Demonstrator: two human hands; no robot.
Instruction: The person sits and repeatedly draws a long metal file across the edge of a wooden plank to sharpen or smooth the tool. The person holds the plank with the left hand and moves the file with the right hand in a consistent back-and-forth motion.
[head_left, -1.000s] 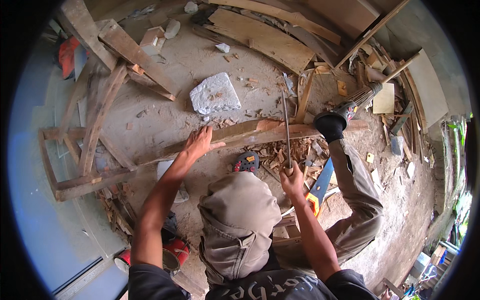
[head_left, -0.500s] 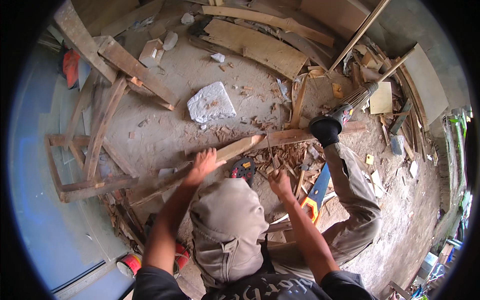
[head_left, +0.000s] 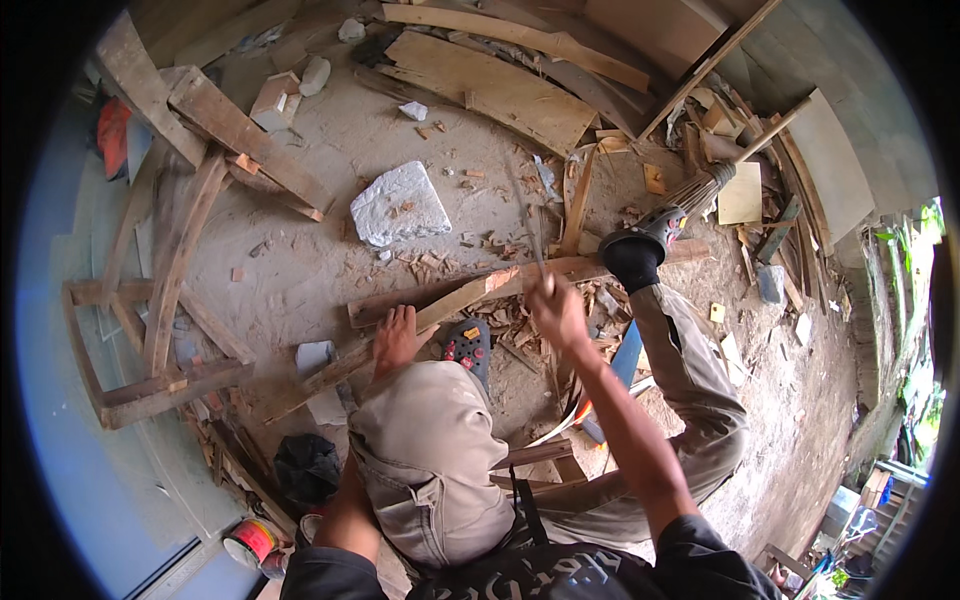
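A length of timber (head_left: 462, 297), with a pale cut end, slants across another wooden beam (head_left: 585, 267) on the ground. My left hand (head_left: 396, 340) grips the timber near my raised knee, fingers over its top. My right hand (head_left: 557, 315) is closed round the handle of a long, narrow-bladed tool (head_left: 534, 235). Its blade points away from me above the timber, blurred, so I cannot tell its exact kind. My right foot, in a dark clog (head_left: 640, 245), rests on the beam; the other clog (head_left: 467, 345) is beside the timber.
Wood chips (head_left: 505, 325) lie around the beam. A handsaw (head_left: 627, 352) is partly hidden by my right forearm. Ahead is a white block (head_left: 400, 205); a wooden frame (head_left: 185, 260) stands at left. A broom (head_left: 715, 175) and scrap boards lie at right, plywood (head_left: 490, 88) at the back.
My right hand has risen and swung the tool up and away from the timber. My left hand stays on the timber. The whole view has shifted slightly.
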